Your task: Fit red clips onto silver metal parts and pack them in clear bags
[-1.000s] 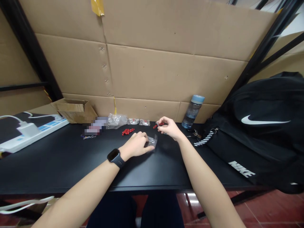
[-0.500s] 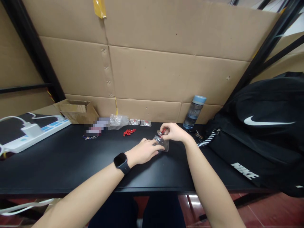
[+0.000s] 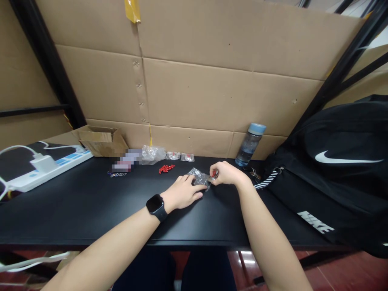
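Observation:
A crumpled clear plastic bag (image 3: 198,176) lies flat on the black table. My left hand (image 3: 183,193), wearing a black smartwatch (image 3: 155,205) on its wrist, rests on the bag's near side with fingers apart. At the bag's right end, my right hand (image 3: 228,173) pinches a small shiny metal piece with red on it (image 3: 214,176). Its lower edge meets the bag's end; whether part of it lies inside, I cannot tell. Fingers hide much of the piece. Beyond the bag sits a little heap of red pieces (image 3: 166,169).
Along the cardboard wall stand an open carton (image 3: 103,141), bagged items (image 3: 173,156), a larger clear bag (image 3: 153,154) and a blue-capped water bottle (image 3: 250,145). A white power strip (image 3: 27,180) lies left; a black backpack (image 3: 330,178) fills the right side.
My right hand has drawn slightly right and down, tilting the metal piece at the bag's end. More of the bag's far left part shows; my left hand has shifted slightly left on it.

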{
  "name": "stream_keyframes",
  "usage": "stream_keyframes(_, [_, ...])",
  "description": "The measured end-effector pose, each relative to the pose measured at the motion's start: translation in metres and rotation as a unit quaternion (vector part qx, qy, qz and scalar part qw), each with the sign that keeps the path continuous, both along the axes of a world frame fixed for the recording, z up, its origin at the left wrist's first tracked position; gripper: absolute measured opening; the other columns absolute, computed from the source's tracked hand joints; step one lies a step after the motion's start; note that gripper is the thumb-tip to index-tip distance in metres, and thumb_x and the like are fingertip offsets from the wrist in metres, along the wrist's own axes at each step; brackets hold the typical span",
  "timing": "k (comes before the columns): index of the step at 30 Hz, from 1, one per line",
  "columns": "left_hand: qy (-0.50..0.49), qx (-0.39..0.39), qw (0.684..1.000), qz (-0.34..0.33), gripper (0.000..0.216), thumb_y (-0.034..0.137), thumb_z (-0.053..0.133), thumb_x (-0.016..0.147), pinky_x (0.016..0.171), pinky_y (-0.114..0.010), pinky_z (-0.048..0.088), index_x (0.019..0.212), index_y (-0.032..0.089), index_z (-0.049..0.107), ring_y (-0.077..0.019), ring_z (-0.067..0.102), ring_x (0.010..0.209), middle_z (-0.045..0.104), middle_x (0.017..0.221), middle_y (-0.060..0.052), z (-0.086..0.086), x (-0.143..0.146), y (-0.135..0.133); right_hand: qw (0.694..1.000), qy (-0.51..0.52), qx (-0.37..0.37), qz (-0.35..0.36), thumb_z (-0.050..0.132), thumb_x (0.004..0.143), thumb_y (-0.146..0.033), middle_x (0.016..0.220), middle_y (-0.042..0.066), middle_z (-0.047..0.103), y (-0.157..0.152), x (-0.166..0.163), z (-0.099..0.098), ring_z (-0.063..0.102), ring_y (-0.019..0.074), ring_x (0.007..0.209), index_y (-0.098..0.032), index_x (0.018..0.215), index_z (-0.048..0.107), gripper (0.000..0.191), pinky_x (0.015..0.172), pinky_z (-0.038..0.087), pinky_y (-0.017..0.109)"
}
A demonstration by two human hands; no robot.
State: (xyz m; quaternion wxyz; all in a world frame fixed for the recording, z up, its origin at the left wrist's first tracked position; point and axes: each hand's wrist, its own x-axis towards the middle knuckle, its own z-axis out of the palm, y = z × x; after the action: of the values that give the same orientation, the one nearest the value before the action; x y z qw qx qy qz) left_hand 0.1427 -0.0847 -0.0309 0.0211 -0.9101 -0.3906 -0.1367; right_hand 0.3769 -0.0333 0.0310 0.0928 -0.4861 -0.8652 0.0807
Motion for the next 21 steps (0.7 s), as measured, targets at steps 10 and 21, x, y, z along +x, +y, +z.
stream_keyframes(10, [-0.010, 0.001, 1.000, 0.005, 0.043, 0.052, 0.036, 0.100, 0.096, -0.050, 0.041, 0.137, 0.041, 0.054, -0.0326, 0.053, 0.118, 0.052, 0.136, -0.010, -0.002, 0.000, 0.000, 0.999, -0.034, -0.020, -0.025, 0.082, 0.058, -0.023, 0.082, 0.002, 0.071, 0.002, -0.008, -0.010, 0.062, 0.0165, 0.069, -0.024, 0.077, 0.074, 0.021, 0.063, 0.043, 0.024])
stream_keyframes(21, [-0.019, -0.037, 0.999, -0.010, 0.042, 0.051, 0.036, 0.100, 0.102, -0.052, 0.040, 0.137, 0.043, 0.053, -0.0330, 0.046, 0.129, 0.048, 0.142, -0.008, -0.004, -0.004, 0.007, 0.994, 0.073, -0.030, 0.069, 0.070, 0.066, -0.005, 0.076, -0.003, 0.067, 0.008, -0.023, -0.020, 0.060, 0.0115, 0.066, -0.021, 0.103, 0.072, 0.040, 0.063, 0.041, 0.020])
